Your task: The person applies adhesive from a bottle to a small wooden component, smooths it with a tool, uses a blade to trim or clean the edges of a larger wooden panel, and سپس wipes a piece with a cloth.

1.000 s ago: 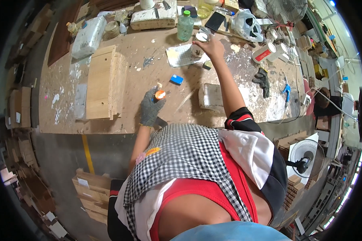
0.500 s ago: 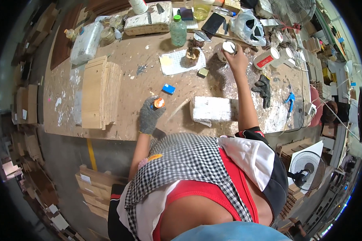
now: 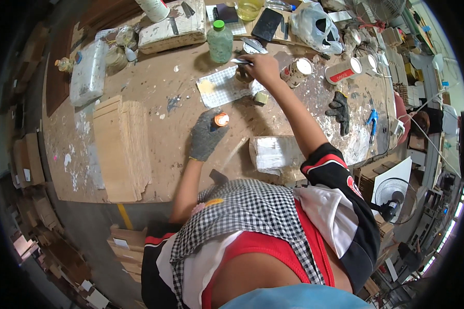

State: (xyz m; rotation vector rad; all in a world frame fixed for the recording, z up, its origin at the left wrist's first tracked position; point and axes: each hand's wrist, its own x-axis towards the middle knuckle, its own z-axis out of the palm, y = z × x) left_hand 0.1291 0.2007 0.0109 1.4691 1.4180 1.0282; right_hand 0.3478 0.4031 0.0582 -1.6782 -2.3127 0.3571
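Left hand (image 3: pixel 207 138), in grey glove, is curled round a small orange-topped container (image 3: pixel 221 119); fingers closed on it, top facing up, held over the table (image 3: pixel 183 147) near its front edge. Right hand (image 3: pixel 263 69) is bare, arm stretched forward; thumb and fingers pinched nearly together on a thin pale tool (image 3: pixel 241 61) that pokes out to the left. Exact grip partly hidden by the hand.

Just under the right fingers: a small brown cup (image 3: pixel 244 76), mostly covered, on checked paper (image 3: pixel 209 93). Can't tell if the tool touches the cup. Small greenish block (image 3: pixel 261 99) at the paper's right end. Behind the hand, a small jar (image 3: pixel 253 47) with a flat blade across its top; green-capped bottle (image 3: pixel 220 45) left of that.

Right of the wrist, a printed cup (image 3: pixel 296 73) with white top, standing; then a red-and-white cup (image 3: pixel 341 72) on its side. Loose dark glove (image 3: pixel 338 112) and blue tool (image 3: pixel 372 117) further right. White block (image 3: pixel 274 156) near the right forearm. Board stack (image 3: pixel 119 149) at left.
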